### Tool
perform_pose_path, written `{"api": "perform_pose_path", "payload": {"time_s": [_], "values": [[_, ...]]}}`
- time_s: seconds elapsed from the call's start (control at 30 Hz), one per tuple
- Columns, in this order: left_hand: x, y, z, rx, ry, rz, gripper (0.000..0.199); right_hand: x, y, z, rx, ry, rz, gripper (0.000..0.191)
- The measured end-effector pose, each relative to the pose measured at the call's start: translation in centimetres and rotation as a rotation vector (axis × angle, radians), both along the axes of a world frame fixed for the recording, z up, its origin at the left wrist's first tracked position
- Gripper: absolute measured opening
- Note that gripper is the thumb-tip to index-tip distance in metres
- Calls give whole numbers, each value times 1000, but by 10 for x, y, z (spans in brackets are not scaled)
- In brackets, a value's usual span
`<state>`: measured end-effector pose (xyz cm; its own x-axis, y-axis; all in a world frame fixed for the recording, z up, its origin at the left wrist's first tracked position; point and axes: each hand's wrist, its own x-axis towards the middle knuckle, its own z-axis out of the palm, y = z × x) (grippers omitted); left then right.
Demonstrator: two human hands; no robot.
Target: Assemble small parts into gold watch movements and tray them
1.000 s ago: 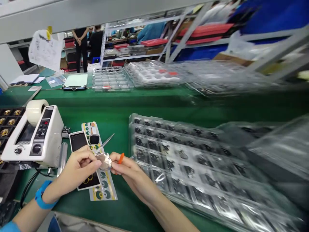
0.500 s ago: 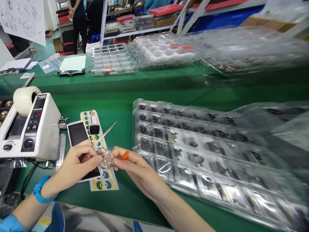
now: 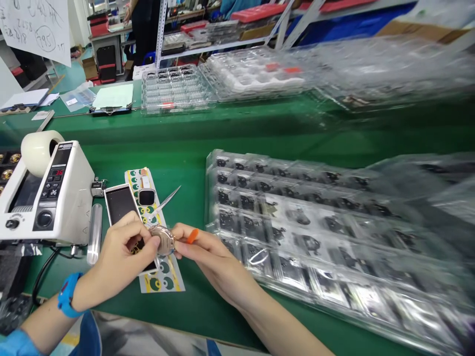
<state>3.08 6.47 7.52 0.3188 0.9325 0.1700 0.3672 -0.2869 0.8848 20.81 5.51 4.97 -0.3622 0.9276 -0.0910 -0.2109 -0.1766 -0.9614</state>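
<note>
A round, shiny rose-gold watch case (image 3: 165,241) is held between my two hands above the bench. My left hand (image 3: 120,252), with a blue band on its wrist, pinches the left edge of the case between thumb and fingers. From the other side, my right hand (image 3: 211,257) grips the right edge with thumb and forefinger. A small orange piece (image 3: 192,236) sticks up at my right fingers; how it is attached is unclear. Under my left hand lies a white-rimmed box with a dark inside (image 3: 121,202), partly hidden. Pointed tweezers (image 3: 167,200) lie just beyond the case.
A sheet of eye-shaped stickers (image 3: 174,282) lies beneath, bearing a square-faced watch (image 3: 147,197). A white tape dispenser (image 3: 76,193) and a clear tube (image 3: 95,235) stand left. Clear trays of dark parts (image 3: 267,225) fill the right. More trays (image 3: 174,91) and a clipboard (image 3: 113,97) line the back ledge.
The watch case has tilted in my fingers, and its flat face shows differently. My left hand has turned slightly. In the background, a person has shifted. The view has moved a little.
</note>
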Motion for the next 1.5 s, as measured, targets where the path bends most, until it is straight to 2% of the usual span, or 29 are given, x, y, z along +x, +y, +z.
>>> {"api": "perform_pose_path", "payload": {"time_s": [0.17,0.27,0.3,0.37,0.43,0.5,0.63,0.73,0.83,0.9,1.0,1.07,1.13,1.23,1.27,1.37,1.43,1.5], "values": [[-13,8,0,258,160,168,24,3,-1,1,27,19,-86,37],[-20,13,3,360,30,224,17,3,-2,4,16,21,-102,35],[-20,13,4,366,-35,185,13,3,-3,5,13,18,-90,36],[-17,12,4,333,-124,28,6,2,-4,5,4,10,-57,38],[-12,10,3,267,-118,-136,10,0,-5,4,-11,4,-31,40],[-10,10,2,209,-63,-238,14,-1,-5,3,-32,19,-19,41],[-11,13,0,138,-18,-334,29,-5,-3,0,-89,107,70,37],[-11,12,-2,66,-83,-394,34,-11,-5,-9,-149,182,123,37],[-8,4,-6,64,-186,-454,46,-15,-13,-18,-240,261,140,41],[-10,-6,-8,80,-225,-451,56,-14,-18,-18,-274,284,174,42],[-28,-27,-14,130,-177,-311,52,-2,-8,-4,-229,229,161,39],[-52,-45,-19,173,-133,-142,39,10,15,10,-111,65,75,36],[-82,-64,-24,196,-113,37,26,24,53,22,61,-279,-5,30],[-126,-89,-25,205,-73,311,18,37,118,33,266,-1119,-10,25],[-139,-95,-24,194,-44,412,19,38,137,35,284,-1250,-23,24],[-172,-104,-15,130,86,705,23,30,175,40,357,-1463,-124,24],[-194,-98,-9,89,185,838,27,18,182,40,460,-1539,-184,25],[-217,-82,-5,72,267,908,30,4,177,38,570,-1570,-201,25]]}}
